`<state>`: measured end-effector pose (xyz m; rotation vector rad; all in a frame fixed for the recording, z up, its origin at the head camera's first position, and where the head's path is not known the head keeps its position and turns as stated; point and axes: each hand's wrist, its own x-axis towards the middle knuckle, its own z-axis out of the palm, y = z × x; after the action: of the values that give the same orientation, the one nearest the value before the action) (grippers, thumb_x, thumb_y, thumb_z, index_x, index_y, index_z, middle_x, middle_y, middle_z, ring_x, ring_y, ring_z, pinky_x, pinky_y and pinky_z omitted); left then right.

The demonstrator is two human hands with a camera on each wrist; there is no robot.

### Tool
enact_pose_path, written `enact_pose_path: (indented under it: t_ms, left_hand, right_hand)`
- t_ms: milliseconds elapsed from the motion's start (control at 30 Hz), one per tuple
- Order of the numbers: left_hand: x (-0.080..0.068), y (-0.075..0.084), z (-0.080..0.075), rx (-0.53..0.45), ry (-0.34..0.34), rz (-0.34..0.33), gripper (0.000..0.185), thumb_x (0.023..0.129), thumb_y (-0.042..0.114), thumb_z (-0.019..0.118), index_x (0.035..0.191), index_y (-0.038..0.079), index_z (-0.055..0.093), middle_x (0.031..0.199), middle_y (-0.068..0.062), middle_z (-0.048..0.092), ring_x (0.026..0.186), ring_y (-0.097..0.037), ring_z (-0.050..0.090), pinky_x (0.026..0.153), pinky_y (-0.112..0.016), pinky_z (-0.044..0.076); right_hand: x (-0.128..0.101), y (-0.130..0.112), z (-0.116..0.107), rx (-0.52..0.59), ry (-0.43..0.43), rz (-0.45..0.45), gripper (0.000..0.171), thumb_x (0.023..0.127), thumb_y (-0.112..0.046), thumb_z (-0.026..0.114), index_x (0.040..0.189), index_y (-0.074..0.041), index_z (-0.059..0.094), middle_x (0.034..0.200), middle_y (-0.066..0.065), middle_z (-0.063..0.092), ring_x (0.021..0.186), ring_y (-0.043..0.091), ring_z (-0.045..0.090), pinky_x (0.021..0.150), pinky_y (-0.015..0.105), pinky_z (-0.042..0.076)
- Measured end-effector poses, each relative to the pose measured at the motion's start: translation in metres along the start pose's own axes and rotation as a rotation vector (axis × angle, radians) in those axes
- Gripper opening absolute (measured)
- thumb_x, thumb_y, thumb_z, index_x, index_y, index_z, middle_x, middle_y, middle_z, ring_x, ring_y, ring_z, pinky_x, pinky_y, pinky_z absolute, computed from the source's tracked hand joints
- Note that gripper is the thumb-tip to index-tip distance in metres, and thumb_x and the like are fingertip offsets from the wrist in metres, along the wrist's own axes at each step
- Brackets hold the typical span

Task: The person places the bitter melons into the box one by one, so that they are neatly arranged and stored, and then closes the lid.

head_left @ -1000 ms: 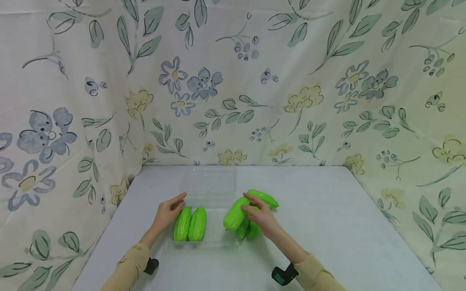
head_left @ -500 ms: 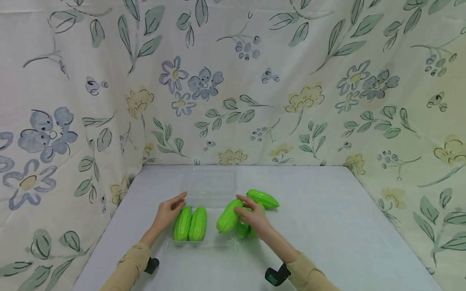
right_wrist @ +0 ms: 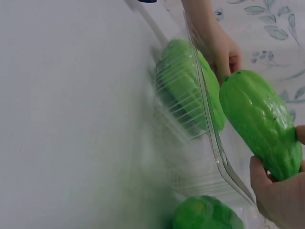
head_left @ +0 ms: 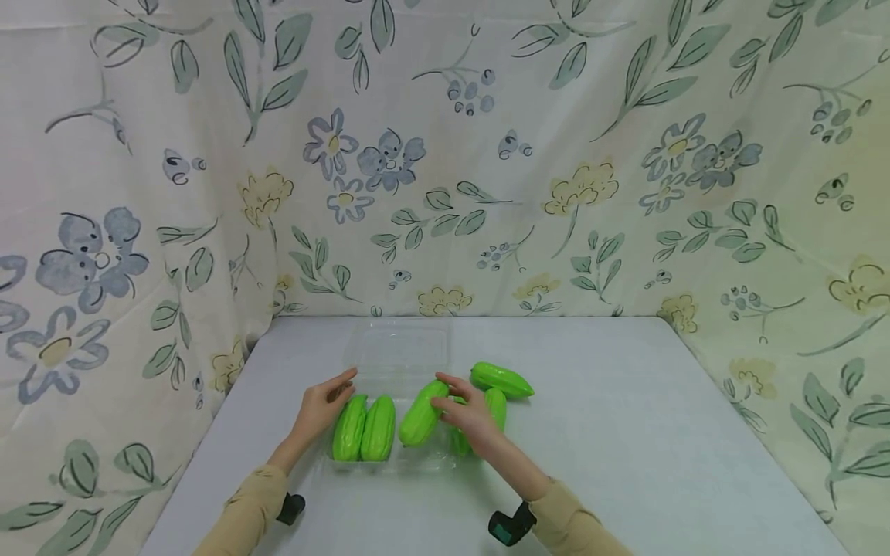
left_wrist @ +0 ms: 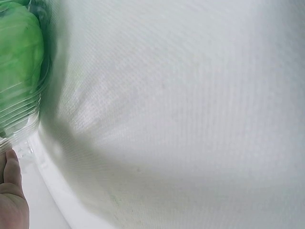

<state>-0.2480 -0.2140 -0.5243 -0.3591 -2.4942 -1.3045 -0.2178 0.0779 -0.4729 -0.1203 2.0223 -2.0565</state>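
Observation:
My right hand (head_left: 469, 417) grips a bright green, bumpy bitter melon (head_left: 420, 417) by its far end. That melon is tilted above the right part of a clear plastic clamshell box (right_wrist: 217, 143), higher than the rim in the right wrist view. Side by side in the box's left part lie two more bitter melons, the outer one (head_left: 349, 429) and the inner one (head_left: 378, 429). At the box's far left corner, my left hand (head_left: 320, 405) holds the edge between thumb and fingers. In the left wrist view its fingertips (left_wrist: 11, 157) sit right at the ribbed plastic.
The box's clear lid (head_left: 399, 347) lies folded back towards the floral curtain (head_left: 445, 193). Right of the box are further bitter melons: one behind (head_left: 502, 380), one beside my right hand (head_left: 496, 405) and one partly hidden under it (head_left: 460, 442). White cloth covers the table (head_left: 626, 432).
My right hand has moved left with its bitter melon, from the box's right edge to over its right part. The left hand has stayed in place.

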Motion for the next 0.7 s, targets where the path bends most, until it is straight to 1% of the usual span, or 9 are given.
enact_pose_path:
  t_ms: [133, 300, 400, 500, 600, 700]
  left_hand:
    - [0.0, 0.001, 0.0, -0.002, -0.003, -0.008, 0.037, 0.092, 0.012, 0.062, 0.128, 0.005, 0.06, 0.109, -0.017, 0.07, 0.08, -0.003, 0.059, 0.07, -0.017, 0.049]
    - [0.001, 0.002, 0.0, -0.012, -0.003, -0.011, 0.037, 0.092, 0.01, 0.062, 0.128, 0.006, 0.06, 0.107, -0.018, 0.07, 0.076, -0.002, 0.056, 0.066, -0.018, 0.047]
    - [0.0, 0.002, 0.0, -0.013, -0.005, -0.015, 0.037, 0.092, 0.01, 0.062, 0.128, 0.007, 0.06, 0.11, -0.017, 0.07, 0.079, -0.002, 0.058, 0.068, -0.018, 0.048]
    - [0.0, 0.001, 0.0, -0.01, -0.007, -0.026, 0.037, 0.092, 0.011, 0.062, 0.129, 0.007, 0.059, 0.112, -0.017, 0.069, 0.082, -0.003, 0.059, 0.07, -0.018, 0.049]
    - [0.0, 0.0, 0.0, -0.009, -0.008, -0.032, 0.037, 0.092, 0.011, 0.062, 0.129, 0.007, 0.059, 0.114, -0.016, 0.068, 0.083, -0.005, 0.059, 0.072, -0.018, 0.049]
    - [0.0, 0.0, 0.0, -0.012, -0.009, -0.035, 0.037, 0.092, 0.011, 0.062, 0.129, 0.007, 0.059, 0.115, -0.016, 0.068, 0.083, -0.006, 0.06, 0.071, -0.018, 0.049]
  right_hand:
    - [0.002, 0.001, 0.006, 0.003, 0.003, 0.009, 0.053, 0.089, -0.018, 0.066, 0.139, -0.012, 0.049, 0.131, 0.021, 0.044, 0.101, 0.016, 0.056, 0.088, 0.034, 0.052]
    - [0.005, 0.001, 0.014, -0.008, 0.01, -0.003, 0.052, 0.088, -0.016, 0.065, 0.138, -0.01, 0.049, 0.129, 0.022, 0.046, 0.098, 0.016, 0.058, 0.084, 0.032, 0.053]
    - [0.006, 0.002, 0.018, -0.02, 0.018, -0.005, 0.053, 0.088, -0.014, 0.066, 0.138, -0.01, 0.05, 0.128, 0.022, 0.048, 0.098, 0.016, 0.059, 0.083, 0.031, 0.053]
    - [0.006, 0.003, 0.021, -0.042, 0.019, -0.01, 0.053, 0.087, -0.014, 0.066, 0.138, -0.01, 0.05, 0.128, 0.022, 0.049, 0.099, 0.017, 0.06, 0.083, 0.033, 0.054]
    - [0.006, 0.005, 0.023, -0.068, 0.015, -0.02, 0.054, 0.086, -0.014, 0.067, 0.137, -0.01, 0.05, 0.126, 0.02, 0.05, 0.099, 0.017, 0.06, 0.083, 0.034, 0.054]
    - [0.005, 0.006, 0.024, -0.097, -0.001, -0.042, 0.053, 0.086, -0.015, 0.067, 0.136, -0.009, 0.051, 0.125, 0.02, 0.05, 0.099, 0.018, 0.061, 0.082, 0.033, 0.053]
